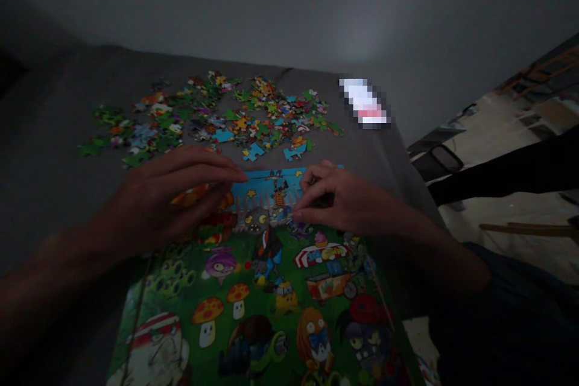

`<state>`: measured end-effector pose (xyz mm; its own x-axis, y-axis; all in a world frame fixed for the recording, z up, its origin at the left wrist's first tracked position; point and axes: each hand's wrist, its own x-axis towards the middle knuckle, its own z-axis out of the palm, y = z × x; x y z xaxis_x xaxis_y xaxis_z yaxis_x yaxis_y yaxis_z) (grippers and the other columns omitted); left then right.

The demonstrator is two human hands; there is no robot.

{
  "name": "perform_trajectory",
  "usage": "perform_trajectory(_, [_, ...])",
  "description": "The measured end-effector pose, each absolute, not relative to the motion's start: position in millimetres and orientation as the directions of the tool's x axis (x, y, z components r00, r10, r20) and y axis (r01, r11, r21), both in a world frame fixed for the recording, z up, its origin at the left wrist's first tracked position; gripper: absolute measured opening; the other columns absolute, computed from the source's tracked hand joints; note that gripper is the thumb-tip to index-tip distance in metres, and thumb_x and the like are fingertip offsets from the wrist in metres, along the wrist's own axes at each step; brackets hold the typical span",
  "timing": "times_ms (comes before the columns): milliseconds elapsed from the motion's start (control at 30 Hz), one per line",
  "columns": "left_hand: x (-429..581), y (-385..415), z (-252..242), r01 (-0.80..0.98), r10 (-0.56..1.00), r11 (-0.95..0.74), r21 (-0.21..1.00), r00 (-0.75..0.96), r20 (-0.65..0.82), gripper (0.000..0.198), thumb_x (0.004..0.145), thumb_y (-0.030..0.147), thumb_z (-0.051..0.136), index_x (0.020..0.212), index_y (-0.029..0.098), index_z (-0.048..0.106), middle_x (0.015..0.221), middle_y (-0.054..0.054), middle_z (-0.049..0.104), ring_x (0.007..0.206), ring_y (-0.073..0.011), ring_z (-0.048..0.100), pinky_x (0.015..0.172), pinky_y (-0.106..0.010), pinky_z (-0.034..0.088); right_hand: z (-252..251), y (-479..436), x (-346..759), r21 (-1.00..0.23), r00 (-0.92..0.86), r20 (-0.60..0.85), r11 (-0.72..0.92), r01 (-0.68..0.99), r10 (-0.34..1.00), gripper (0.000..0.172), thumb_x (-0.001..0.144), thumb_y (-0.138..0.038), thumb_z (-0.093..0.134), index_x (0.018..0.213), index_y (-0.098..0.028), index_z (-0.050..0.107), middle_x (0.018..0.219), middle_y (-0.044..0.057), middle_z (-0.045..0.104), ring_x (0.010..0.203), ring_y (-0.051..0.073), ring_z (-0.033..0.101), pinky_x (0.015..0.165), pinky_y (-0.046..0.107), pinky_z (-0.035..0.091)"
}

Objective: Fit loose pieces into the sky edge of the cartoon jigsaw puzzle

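My left hand [156, 205] lies open on the jigsaw puzzle [253, 307]; my right hand [337, 199] curls, grip unclear. Hand pressure may shift joined pieces [271, 193].

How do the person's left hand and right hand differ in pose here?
The left hand has its fingers stretched nearly straight, while the right hand has its fingers curled and bunched. The left hand lies over orange and red puzzle pieces, while the right hand is beside the blue-sky part of the jigsaw. Both hands are bare and point toward each other.
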<state>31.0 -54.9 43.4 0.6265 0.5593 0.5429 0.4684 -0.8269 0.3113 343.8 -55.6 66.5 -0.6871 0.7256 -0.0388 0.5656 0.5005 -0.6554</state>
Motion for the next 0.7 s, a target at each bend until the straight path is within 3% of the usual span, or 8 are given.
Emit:
perform_trajectory(233, [27, -53, 44, 0.491, 0.557, -0.825, 0.279, 0.626, 0.546, 0.026, 0.103, 0.014, 0.059, 0.122, 0.026, 0.071, 0.121, -0.004, 0.075, 0.111, -0.0163, 0.073, 0.1, -0.027, 0.058, 56, -56, 342, -0.586, -0.652, 0.057, 0.555, 0.591, 0.756, 0.017, 0.092, -0.029, 0.082, 0.079, -0.019, 0.078, 0.089, 0.004, 0.065, 0.095, 0.021, 0.057, 0.087, 0.035, 0.043])
perform_trajectory(400, [25, -51, 43, 0.509, 0.563, -0.818, 0.268, 0.616, 0.551, 0.024, 0.103, 0.015, 0.061, 0.123, 0.025, 0.071, 0.119, -0.004, 0.075, 0.109, -0.017, 0.072, 0.099, -0.028, 0.057, 57, -52, 347, -0.543, -0.64, 0.152, 0.604, 0.583, 0.754, 0.011, 0.092, -0.026, 0.083, 0.085, -0.018, 0.079, 0.092, 0.004, 0.068, 0.094, 0.02, 0.058, 0.087, 0.034, 0.043])
perform_trajectory(600, [23, -50, 43, 0.498, 0.568, -0.817, 0.289, 0.609, 0.554, 0.027, 0.103, 0.017, 0.06, 0.122, 0.03, 0.073, 0.117, -0.002, 0.075, 0.107, -0.018, 0.073, 0.097, -0.03, 0.057, 58, -48, 353, -0.522, -0.693, 0.08, 0.622, 0.583, 0.716, 0.009, 0.094, -0.029, 0.082, 0.096, -0.02, 0.082, 0.096, 0.005, 0.07, 0.098, 0.022, 0.059, 0.089, 0.036, 0.044])
perform_trajectory(700, [23, -50, 44, 0.493, 0.562, -0.821, 0.286, 0.613, 0.555, 0.026, 0.102, 0.017, 0.062, 0.121, 0.029, 0.073, 0.117, -0.003, 0.076, 0.106, -0.0179, 0.073, 0.097, -0.031, 0.057, 59, -50, 355, -0.506, -0.739, 0.022, 0.645, 0.573, 0.673, 0.027, 0.089, -0.033, 0.087, 0.113, -0.02, 0.082, 0.105, 0.008, 0.072, 0.106, 0.026, 0.059, 0.091, 0.038, 0.045])
